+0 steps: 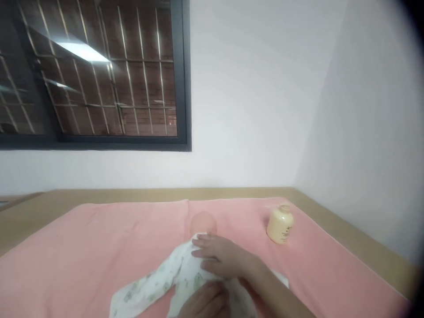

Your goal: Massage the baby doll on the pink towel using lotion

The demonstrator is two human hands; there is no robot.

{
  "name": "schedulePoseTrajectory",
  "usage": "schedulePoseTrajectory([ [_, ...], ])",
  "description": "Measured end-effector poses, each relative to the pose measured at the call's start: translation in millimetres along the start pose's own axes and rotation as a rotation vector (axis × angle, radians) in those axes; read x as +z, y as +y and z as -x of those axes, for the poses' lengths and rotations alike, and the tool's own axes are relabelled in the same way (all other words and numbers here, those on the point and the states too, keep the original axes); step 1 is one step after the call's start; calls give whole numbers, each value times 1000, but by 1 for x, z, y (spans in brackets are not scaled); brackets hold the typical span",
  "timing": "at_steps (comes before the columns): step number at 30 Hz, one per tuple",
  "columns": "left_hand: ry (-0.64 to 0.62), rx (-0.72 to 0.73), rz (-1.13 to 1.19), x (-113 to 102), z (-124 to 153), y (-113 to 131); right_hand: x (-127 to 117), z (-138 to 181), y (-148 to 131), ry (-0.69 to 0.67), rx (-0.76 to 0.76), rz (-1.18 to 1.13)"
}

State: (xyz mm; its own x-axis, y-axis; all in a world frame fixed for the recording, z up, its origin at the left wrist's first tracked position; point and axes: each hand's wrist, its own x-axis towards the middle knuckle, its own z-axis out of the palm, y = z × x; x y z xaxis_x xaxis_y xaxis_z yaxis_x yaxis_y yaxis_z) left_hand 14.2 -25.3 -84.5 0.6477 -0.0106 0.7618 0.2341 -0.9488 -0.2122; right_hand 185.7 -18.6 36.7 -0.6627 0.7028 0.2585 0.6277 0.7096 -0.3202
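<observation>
A baby doll [202, 222] lies on a pink cloth, its round bald head pointing away from me. It wears a white long-sleeved baby shirt [145, 287] with a pale green print, one sleeve stretched out to the left. My right hand [223, 257] rests across the upper chest near the neck, fingers spread over the fabric. Lower down, at the bottom edge of the view, my left hand [207, 302] is curled against the front of the shirt. Its fingertips are hidden. The doll's lower body is out of view.
The pink cloth [82, 247] covers most of a tan surface [357, 238]. A cream-coloured bottle [280, 224] with small print stands at the right, beyond my right forearm. Behind are a white wall [251, 97] and a dark-framed, barred window [184, 88].
</observation>
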Motion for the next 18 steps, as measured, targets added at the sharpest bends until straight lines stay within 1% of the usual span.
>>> schedulePoseTrajectory([
  [4,36,-5,66,-8,-9,6,-9,7,-9,-65,-53,13],
  [8,16,13,142,-30,-26,8,0,2,-18,-72,-115,92],
  [11,-20,23,144,-45,-35,9,7,-1,-15,-48,-85,133],
  [13,-50,32,146,-52,-39,11,8,0,-11,-41,-42,146],
  [15,-76,22,138,-57,-41,13,4,3,-7,-44,-24,164],
  [18,-105,-12,105,-61,-42,16,-6,8,-7,-60,-61,196],
])
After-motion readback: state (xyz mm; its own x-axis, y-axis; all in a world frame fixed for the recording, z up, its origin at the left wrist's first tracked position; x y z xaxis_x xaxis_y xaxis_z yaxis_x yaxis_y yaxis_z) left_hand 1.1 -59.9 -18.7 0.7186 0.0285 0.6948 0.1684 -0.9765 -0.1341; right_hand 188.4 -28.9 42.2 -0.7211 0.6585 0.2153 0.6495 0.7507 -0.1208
